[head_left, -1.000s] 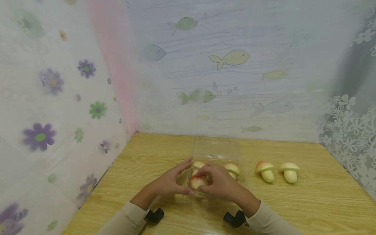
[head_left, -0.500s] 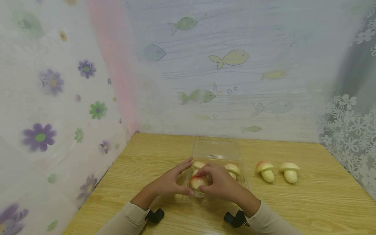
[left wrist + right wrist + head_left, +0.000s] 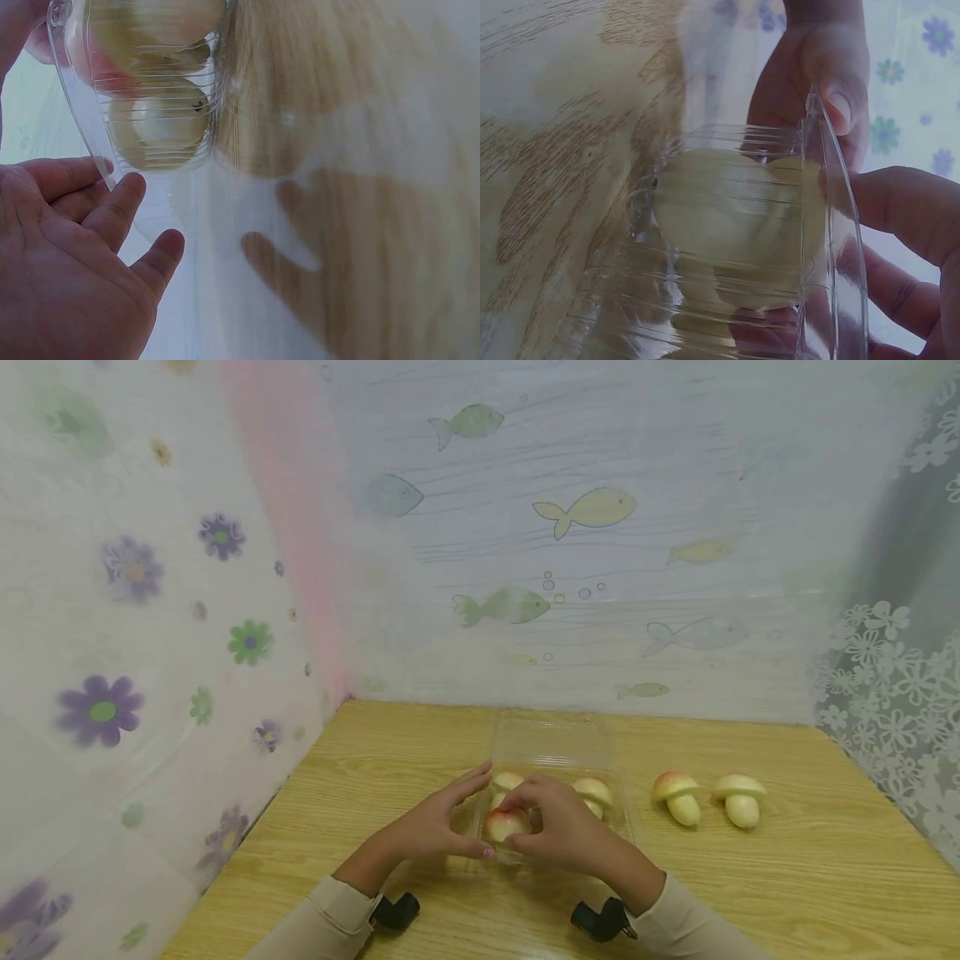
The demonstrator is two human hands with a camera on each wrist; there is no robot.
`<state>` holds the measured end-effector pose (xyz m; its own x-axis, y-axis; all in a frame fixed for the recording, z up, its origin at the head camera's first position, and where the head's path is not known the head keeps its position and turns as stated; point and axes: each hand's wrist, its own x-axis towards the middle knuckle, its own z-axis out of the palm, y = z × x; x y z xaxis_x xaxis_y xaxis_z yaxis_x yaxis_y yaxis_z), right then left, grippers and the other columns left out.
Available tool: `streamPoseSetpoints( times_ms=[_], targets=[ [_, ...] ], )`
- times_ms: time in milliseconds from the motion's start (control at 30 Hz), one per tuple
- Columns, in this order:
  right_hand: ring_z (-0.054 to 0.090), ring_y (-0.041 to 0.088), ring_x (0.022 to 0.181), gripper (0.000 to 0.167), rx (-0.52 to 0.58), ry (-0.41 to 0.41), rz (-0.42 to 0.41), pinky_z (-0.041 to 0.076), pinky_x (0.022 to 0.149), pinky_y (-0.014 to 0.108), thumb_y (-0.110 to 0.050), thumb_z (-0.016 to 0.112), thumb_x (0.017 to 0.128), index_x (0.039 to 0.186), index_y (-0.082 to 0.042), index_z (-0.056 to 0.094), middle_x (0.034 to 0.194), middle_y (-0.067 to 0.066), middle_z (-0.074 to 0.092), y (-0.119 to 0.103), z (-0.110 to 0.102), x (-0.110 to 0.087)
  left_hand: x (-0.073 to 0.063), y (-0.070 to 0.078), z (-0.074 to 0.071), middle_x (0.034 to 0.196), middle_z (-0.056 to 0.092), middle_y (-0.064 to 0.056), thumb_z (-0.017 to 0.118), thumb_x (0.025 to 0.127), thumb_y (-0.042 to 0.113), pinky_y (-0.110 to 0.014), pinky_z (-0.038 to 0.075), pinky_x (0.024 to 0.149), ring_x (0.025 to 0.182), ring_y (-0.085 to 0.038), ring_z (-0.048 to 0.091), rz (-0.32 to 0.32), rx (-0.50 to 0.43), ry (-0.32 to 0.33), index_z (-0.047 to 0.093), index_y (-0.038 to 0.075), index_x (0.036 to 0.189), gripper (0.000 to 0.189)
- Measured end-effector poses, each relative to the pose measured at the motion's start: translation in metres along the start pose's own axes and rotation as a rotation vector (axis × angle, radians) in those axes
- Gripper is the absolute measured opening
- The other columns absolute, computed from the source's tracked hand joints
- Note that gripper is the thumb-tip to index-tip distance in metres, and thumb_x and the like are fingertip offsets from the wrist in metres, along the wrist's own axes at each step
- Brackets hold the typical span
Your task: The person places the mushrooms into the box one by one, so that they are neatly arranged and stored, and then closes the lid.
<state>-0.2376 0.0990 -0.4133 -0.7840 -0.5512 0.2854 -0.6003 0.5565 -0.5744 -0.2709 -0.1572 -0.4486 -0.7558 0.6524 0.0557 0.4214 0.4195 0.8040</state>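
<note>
A clear plastic clamshell box (image 3: 624,827) sits on the table with its lid (image 3: 551,739) folded back. My right hand (image 3: 573,831) reaches into its near left part, thumb and fingers pinching a toy mushroom (image 3: 502,827) by its red-tinged cap. Behind that lies another mushroom (image 3: 507,780), and a third mushroom (image 3: 594,792) lies at the box's back right, partly behind my right hand. At the left side my left hand (image 3: 427,827) has its fingers extended. In the left wrist view, fingertips (image 3: 129,187) touch the box rim. The box's near right part is hidden.
Two more toy mushrooms, one with a red-tinged cap (image 3: 675,787) and one pale (image 3: 741,802), lie on the wooden table (image 3: 810,893) right of the box. Black wrist mounts (image 3: 396,912) hang below both wrists. Patterned sheets (image 3: 480,527) stand behind and beside the table.
</note>
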Motion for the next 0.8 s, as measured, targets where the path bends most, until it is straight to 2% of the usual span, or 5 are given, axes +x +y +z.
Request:
streamPoseSetpoints(
  times_ms=[400,567,800],
  targets=[
    [0.064,0.013,0.101,0.031,0.006,0.006,0.003,0.058,0.088,0.042,-0.020,0.088,0.083,0.111,-0.019,0.074,0.110,-0.006,0.067,-0.0012,-0.0002,-0.0003,-0.0003,0.0013,-0.0005,0.176,0.005,0.007,0.085,0.085,0.048,-0.068,0.022,0.122,0.162,-0.024,0.007,0.009,-0.002,-0.007,0.021,0.019,0.167,0.109],
    [0.066,0.016,0.102,0.031,-0.004,0.020,-0.016,0.058,0.087,0.045,-0.019,0.088,0.083,0.111,-0.017,0.075,0.109,-0.004,0.069,-0.0025,-0.0013,-0.0005,0.0000,0.0009,-0.0006,0.176,0.006,0.007,0.085,0.084,0.048,-0.068,0.023,0.122,0.162,-0.024,0.008,0.012,0.008,-0.006,0.021,0.018,0.167,0.110],
    [0.068,0.021,0.107,0.032,0.025,0.015,-0.001,0.059,0.089,0.046,-0.019,0.086,0.084,0.113,-0.016,0.075,0.113,-0.002,0.070,-0.0030,-0.0055,-0.0001,0.0001,0.0004,-0.0008,0.176,0.006,0.007,0.086,0.084,0.048,-0.069,0.023,0.121,0.162,-0.025,0.008,0.012,0.013,-0.003,0.021,0.017,0.167,0.110]
  ],
)
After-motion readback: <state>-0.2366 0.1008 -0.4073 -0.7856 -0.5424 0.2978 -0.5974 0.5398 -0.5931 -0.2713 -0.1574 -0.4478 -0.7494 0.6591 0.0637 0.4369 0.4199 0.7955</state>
